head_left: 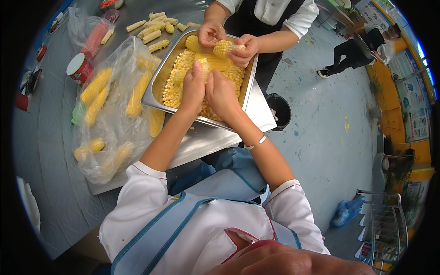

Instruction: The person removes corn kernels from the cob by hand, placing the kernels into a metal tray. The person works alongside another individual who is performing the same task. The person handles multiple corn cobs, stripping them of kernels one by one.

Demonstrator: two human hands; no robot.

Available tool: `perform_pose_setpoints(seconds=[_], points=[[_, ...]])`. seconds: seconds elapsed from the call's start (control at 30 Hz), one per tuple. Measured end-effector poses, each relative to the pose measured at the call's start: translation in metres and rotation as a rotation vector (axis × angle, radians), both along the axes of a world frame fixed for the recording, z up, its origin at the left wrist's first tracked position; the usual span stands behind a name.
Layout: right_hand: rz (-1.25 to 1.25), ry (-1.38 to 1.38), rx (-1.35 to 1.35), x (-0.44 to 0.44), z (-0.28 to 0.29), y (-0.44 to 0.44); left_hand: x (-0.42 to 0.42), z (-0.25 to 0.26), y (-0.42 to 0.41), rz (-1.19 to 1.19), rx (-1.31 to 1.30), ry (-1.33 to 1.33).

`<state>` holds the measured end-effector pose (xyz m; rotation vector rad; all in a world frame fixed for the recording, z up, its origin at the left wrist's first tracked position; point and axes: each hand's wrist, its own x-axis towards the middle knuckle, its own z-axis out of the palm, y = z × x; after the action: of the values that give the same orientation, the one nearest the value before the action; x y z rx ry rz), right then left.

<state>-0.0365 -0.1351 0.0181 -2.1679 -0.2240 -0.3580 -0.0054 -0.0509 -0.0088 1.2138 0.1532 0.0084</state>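
Over a steel pan [151, 98] of loose corn kernels [177, 63], my left hand [193, 86] and my right hand [221, 92] meet around a corn cob [205, 64]. My thumbs press side by side along it, and the hands hide much of the cob. A bracelet circles my right wrist. Across the pan, a co-worker's hands [242, 51] hold another cob [222, 48], partly stripped. Whole cobs [216, 62] lie on the kernels between us.
A clear plastic bag [118, 137] with several yellow cobs lies left of the pan. Stripped cobs [151, 31] are heaped behind it, near a red paper tub [79, 68]. A black bin [279, 111] stands right of the steel table [196, 142]. Another person [364, 48] is farther off.
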Motion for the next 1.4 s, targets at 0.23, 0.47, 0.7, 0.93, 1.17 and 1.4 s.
perform_pose_setpoints(seconds=[0.23,0.47,0.7,0.93,1.17,1.4], points=[[-0.117,0.107,0.197,0.016,-0.023,-0.002,0.008,0.007,-0.002,-0.006,0.006,-0.05],[-0.086,0.173,0.388,0.016,-0.009,-0.001,0.008,0.01,-0.019,-0.061,-0.177,-0.134],[-0.177,0.143,0.467,0.028,-0.023,-0.015,0.001,0.026,-0.024,-0.06,-0.035,-0.265],[-0.046,0.368,0.944,0.027,-0.011,-0.039,0.01,0.014,-0.002,-0.327,0.146,-0.211],[0.092,0.367,0.787,0.016,0.003,-0.032,-0.008,0.024,0.002,-0.35,0.243,-0.187],[-0.005,0.116,0.545,0.021,-0.009,-0.037,-0.007,0.024,-0.002,-0.285,0.499,-0.209]])
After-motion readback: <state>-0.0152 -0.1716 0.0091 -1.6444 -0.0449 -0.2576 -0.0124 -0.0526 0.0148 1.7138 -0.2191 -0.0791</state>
